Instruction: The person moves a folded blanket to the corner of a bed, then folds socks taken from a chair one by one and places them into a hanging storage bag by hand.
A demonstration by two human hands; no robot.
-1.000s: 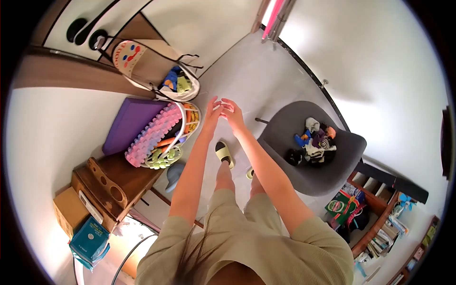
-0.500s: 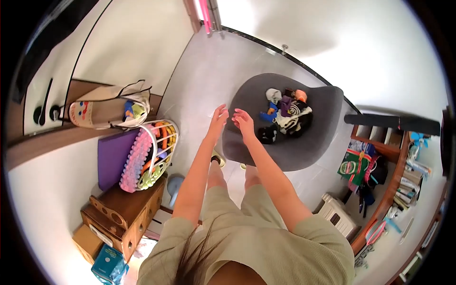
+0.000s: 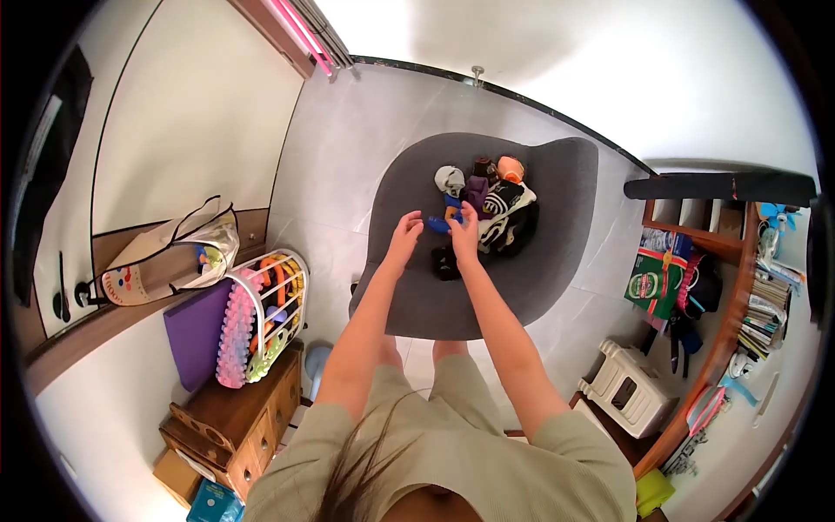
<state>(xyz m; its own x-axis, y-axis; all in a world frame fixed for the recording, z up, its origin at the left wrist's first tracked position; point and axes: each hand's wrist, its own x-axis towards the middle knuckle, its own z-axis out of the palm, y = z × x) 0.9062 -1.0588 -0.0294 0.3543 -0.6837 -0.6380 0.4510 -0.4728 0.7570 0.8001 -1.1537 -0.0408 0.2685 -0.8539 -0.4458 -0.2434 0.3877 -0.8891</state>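
A grey cushioned chair [image 3: 531,304] stands in front of me, with a mixed pile of what look like socks on its seat. Among them are a light grey bundle [image 3: 449,180], an orange one [image 3: 511,170], a purple one [image 3: 477,189], a blue piece [image 3: 437,224] and a black one [image 3: 445,263]. Over the seat, just left of the pile, my left hand [image 3: 405,239] is open and holds nothing. My right hand [image 3: 465,233] reaches over the pile's left part, fingers loosely apart beside the blue piece. Whether it touches any cloth is unclear.
On the left are a white basket [image 3: 291,326] of colourful things, a tote bag [image 3: 143,265] and a wooden drawer cabinet [image 3: 252,426]. To the right, a beige plastic case [image 3: 631,391] and wooden shelving [image 3: 731,348] stand along the wall.
Both hands have gone from the chair's left edge to over its seat, the right one now at the pile. The chair sits nearer my body, and the view has turned somewhat.
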